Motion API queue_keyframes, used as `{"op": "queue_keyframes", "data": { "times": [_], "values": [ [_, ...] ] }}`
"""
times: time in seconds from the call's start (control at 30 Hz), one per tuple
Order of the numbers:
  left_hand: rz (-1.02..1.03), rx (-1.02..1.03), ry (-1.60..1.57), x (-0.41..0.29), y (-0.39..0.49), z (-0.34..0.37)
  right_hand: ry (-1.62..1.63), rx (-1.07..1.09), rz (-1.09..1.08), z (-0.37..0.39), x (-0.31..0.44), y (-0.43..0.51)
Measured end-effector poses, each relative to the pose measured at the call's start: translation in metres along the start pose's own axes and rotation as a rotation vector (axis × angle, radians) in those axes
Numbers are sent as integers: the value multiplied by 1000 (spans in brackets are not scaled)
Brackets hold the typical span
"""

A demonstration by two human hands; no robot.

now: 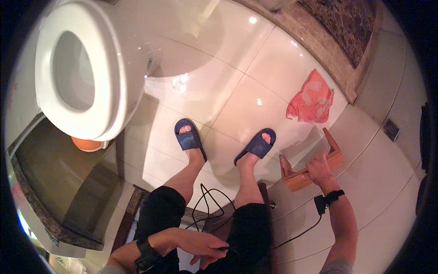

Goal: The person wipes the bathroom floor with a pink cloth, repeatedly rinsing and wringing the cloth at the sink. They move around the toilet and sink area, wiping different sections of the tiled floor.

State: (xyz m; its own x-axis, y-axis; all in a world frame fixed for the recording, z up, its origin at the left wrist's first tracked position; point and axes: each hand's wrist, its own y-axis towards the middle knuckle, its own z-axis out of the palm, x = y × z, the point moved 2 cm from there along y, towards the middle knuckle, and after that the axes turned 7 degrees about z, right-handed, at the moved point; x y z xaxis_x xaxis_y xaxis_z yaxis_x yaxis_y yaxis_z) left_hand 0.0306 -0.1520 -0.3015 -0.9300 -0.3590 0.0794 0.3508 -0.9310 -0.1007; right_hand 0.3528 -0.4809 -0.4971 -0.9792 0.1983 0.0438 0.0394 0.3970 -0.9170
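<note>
My right hand point(319, 168) grips the edge of a small wooden stool point(297, 181), which is tilted beside the tiled wall at the right. Its legs point up and away from me. My left hand point(205, 247) is low in the view, in front of my black shorts, with its fingers curled round a small dark object that is too hidden to name. Both wrists carry black straps; a black cable point(301, 234) runs from the right one. A red patterned cloth point(312, 99) lies on the floor beyond the stool.
A white toilet point(113, 78) stands at the upper left, with an orange and white container point(87, 144) beside it. Below is a dark stone-edged counter point(37, 209). Looped black cable point(214, 190) hangs between my legs. A marble ledge point(337, 73) borders the glossy tiled floor point(219, 99).
</note>
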Motion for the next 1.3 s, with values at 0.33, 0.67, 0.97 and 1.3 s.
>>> {"op": "queue_keyframes", "data": {
  "times": [0.33,0.67,0.97,1.3],
  "values": [
    [454,34,211,13,-13,14,989,-480,137,-352,-9,127],
    [671,-141,-4,-6,-73,11,1242,-588,-24,-631,64,317],
    [575,-160,-376,-25,-72,10,664,-818,50,-662,88,343],
    [229,-270,134,-33,-25,3,763,-1346,253,-258,13,236]
  ]
}}
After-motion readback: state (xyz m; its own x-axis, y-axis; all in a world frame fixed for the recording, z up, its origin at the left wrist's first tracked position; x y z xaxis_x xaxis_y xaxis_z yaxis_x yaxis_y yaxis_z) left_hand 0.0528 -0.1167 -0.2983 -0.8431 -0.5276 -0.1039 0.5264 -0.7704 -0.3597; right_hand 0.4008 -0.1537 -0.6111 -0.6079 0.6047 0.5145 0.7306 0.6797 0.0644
